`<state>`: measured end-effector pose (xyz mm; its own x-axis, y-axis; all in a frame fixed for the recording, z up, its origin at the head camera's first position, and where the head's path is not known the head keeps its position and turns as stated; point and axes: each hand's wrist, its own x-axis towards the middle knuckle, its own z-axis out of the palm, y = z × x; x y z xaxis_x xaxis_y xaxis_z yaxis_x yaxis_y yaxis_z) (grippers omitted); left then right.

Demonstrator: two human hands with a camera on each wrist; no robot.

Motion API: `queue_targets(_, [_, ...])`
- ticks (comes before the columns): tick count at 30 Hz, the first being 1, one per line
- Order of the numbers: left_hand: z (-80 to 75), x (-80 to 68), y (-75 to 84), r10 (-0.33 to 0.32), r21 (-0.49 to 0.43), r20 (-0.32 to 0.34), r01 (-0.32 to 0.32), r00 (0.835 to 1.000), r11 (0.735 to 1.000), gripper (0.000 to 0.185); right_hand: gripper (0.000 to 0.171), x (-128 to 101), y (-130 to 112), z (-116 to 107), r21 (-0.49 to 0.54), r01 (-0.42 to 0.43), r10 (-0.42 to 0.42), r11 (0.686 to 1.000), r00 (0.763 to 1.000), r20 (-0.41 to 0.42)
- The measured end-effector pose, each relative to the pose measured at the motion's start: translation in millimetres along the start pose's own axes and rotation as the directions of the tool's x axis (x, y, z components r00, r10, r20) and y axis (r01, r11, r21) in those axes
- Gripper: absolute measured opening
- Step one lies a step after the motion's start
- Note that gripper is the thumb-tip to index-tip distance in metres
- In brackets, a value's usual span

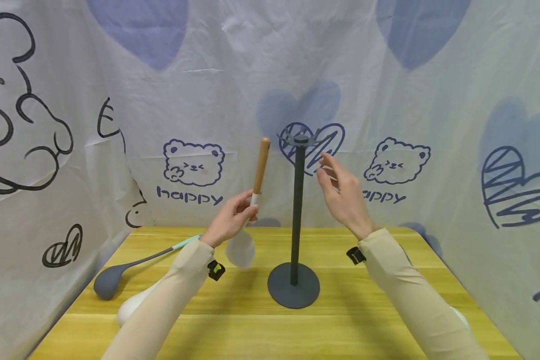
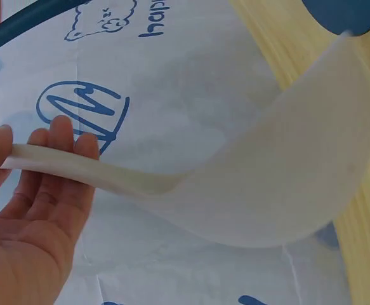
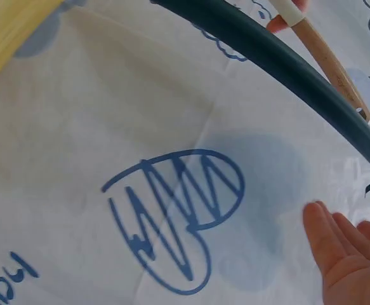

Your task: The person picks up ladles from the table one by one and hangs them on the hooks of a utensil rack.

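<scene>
The spoon (image 1: 248, 220) has a smooth wooden handle and a soft-looking, matt white head, like rubber. The dark stand (image 1: 295, 220) looks like matt painted metal. The table (image 1: 342, 320) is yellow wood with fine lines and a slight shine. The cloth (image 1: 234, 75) behind is thin and creased. The sleeves (image 1: 414, 295) are smooth beige fabric.

Head view: the left sleeve (image 1: 162, 305) hides most of a white utensil (image 1: 132, 307) lying on the table (image 1: 252, 325), so its shape cannot be told. Left wrist view: the white spoon (image 2: 267, 184) shows only its bowl and neck; the stand base (image 2: 346, 16) is cut off by the top edge. Right wrist view: the right hand (image 3: 350, 254) is cropped at the lower right corner.
</scene>
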<state>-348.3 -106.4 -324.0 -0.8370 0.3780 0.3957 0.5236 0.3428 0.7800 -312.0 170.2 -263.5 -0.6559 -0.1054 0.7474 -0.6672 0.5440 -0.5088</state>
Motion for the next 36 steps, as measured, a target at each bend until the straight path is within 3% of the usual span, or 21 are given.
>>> queue_targets(8, [4.3, 8.3, 12.8, 0.026, -0.057, -0.057, -0.029, 0.998, 0.998, 0.038, 0.051, 27.3, -19.1, -4.7, 0.054, 0.107, -0.1, 0.993, 0.987, -0.123])
queue_targets(13, [7.8, 12.9, 22.7, 0.044, -0.07, -0.08, -0.05, 0.996, 0.996, 0.034, 0.051, 40.1, -28.0, -7.4, 0.05, 0.098, -0.092, 0.994, 0.989, -0.113])
queue_targets(17, [11.2, 16.2, 27.6, 0.05, -0.072, -0.102, -0.058, 0.994, 0.996, 0.038, 0.041, 46.9, -29.2, -7.1, 0.03, 0.109, -0.105, 0.994, 0.989, -0.102])
queue_targets(26, [16.3, 20.2, 33.0, 0.049, 0.007, -0.154, -0.049, 0.987, 0.999, 0.045, 0.036, 51.7, -24.6, -5.8, 0.005, 0.121, -0.119, 0.993, 0.986, -0.117])
queue_targets(36, [24.8, 27.0, 35.5, 0.065, 0.018, -0.155, -0.063, 0.986, 0.998, 0.041, 0.034, 56.8, -21.4, -4.6, 0.015, 0.163, -0.16, 0.986, 0.978, -0.131])
